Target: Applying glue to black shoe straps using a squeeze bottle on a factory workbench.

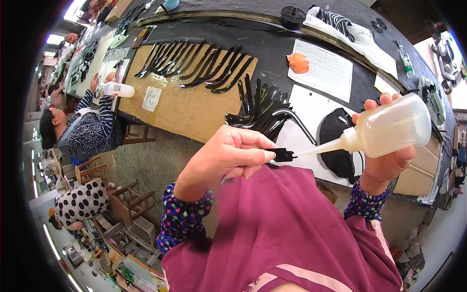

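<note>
Between the thumb and fingers of my left hand [232, 153] is a black strip [283, 155], its notched end pointing right. My right hand [384, 163] is wrapped round a translucent squeeze bottle [396, 126], tipped sideways with its long thin nozzle pointing left. The nozzle tip is at the strip's notched end; whether they touch I cannot tell. Just beyond my left hand lies a pile of black strips [260, 104]. One bent strip with a pale edge [296, 121] rests on white paper behind the nozzle. A black rounded pad-like piece [335, 141] lies behind the bottle.
Rows of glossy black strips [194, 61] lie on a cardboard sheet [187, 104] on the dark table. Farther back are a printed sheet [335, 73], an orange lump [297, 63], a black spool [293, 18] and a green-labelled bottle [404, 61]. A co-worker [90, 121] sits at the left.
</note>
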Demonstrator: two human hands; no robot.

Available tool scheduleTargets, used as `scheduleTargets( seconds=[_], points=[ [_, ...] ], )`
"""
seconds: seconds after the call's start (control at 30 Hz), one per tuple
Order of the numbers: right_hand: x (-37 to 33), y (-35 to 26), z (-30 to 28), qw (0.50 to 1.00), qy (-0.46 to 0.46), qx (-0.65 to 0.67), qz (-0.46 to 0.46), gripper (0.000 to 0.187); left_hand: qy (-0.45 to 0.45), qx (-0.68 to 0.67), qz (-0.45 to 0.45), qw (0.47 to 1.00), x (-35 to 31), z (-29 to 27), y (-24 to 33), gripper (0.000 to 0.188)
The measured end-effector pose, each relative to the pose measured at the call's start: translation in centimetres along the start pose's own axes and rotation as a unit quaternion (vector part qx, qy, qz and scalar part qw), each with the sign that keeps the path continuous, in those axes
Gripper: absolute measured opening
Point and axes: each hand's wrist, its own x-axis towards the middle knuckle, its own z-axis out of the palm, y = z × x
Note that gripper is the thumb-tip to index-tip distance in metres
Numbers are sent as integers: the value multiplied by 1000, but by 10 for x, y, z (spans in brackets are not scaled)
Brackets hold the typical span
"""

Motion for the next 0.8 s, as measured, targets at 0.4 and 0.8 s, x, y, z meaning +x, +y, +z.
scheduleTargets(
  seconds=[0.4,0.8],
  points=[
    [1,0,-3,1000,-11,-10,5,88,-10,16,15,1000,4,-4,-1,15],
    [1,-1,-3,1000,2,-10,2,88,-17,2,16,1000,7,-2,1,15]
  ],
)
